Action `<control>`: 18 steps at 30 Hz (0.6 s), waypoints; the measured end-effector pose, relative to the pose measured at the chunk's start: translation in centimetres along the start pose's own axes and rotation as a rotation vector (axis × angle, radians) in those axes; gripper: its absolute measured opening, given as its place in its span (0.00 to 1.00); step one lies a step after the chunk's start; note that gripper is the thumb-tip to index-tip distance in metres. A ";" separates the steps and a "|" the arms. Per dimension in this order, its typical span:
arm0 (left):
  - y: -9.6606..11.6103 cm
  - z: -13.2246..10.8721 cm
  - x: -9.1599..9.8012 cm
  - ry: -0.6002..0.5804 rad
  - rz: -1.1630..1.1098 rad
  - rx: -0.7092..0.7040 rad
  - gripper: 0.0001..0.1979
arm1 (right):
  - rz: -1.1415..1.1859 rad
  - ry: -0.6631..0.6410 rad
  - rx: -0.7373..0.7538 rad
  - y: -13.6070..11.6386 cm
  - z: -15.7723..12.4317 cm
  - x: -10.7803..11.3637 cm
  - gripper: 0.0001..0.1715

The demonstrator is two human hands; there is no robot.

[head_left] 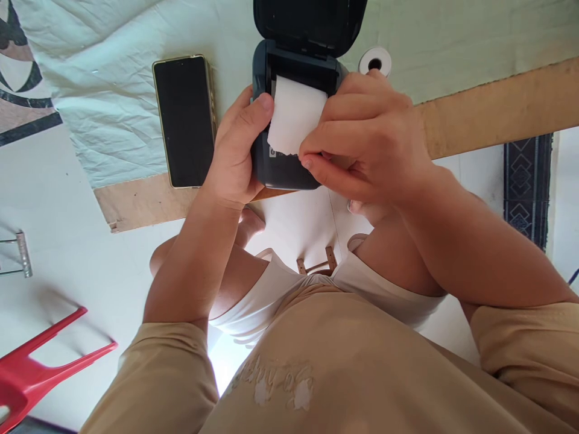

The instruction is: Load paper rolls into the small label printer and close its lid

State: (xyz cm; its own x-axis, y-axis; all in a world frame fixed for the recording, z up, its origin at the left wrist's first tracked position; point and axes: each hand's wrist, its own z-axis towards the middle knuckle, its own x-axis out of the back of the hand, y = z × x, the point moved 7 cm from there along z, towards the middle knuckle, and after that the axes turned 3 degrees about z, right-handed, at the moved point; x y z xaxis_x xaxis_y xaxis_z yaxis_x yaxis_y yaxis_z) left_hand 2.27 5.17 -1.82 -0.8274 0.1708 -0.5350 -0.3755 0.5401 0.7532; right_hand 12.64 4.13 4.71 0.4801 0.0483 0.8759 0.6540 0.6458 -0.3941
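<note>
A small dark printer [275, 172] sits at the table's near edge with its lid [310, 24] flipped open. A strip of white paper [294, 114] runs out of its roll bay. My left hand [235, 150] is wrapped round the printer's left side, thumb on its top edge. My right hand [366, 132] is closed in a pinch on the torn end of the paper strip, over the printer's front.
A black phone [183, 120] lies face up left of the printer. A white paper roll [374, 60] stands behind my right hand. A pale cloth [113, 78] covers the wooden table [497, 108]. A red stool [36, 374] stands on the floor at lower left.
</note>
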 end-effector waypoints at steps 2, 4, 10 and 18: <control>0.4 0.0 -0.2 -0.009 0.073 -0.060 0.09 | 0.014 0.004 -0.005 0.1 0.0 0.0 0.19; 0.8 0.0 -0.3 -0.020 0.112 -0.105 0.08 | 0.023 0.004 -0.008 0.1 0.0 -0.1 0.19; 0.5 -0.1 0.0 -0.006 0.162 -0.054 0.11 | 0.009 0.010 0.011 0.2 0.0 -0.1 0.18; 1.7 -0.2 -0.2 0.054 0.194 -0.219 0.08 | -0.046 0.052 0.056 -0.3 -0.2 0.2 0.15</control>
State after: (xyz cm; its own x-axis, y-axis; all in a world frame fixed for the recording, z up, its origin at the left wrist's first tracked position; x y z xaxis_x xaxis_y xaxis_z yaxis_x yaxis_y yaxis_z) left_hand 1.70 5.86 -0.37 -0.9115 0.2062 -0.3558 -0.2841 0.3095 0.9075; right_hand 12.70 3.75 4.98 0.4809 -0.0207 0.8765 0.6432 0.6878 -0.3366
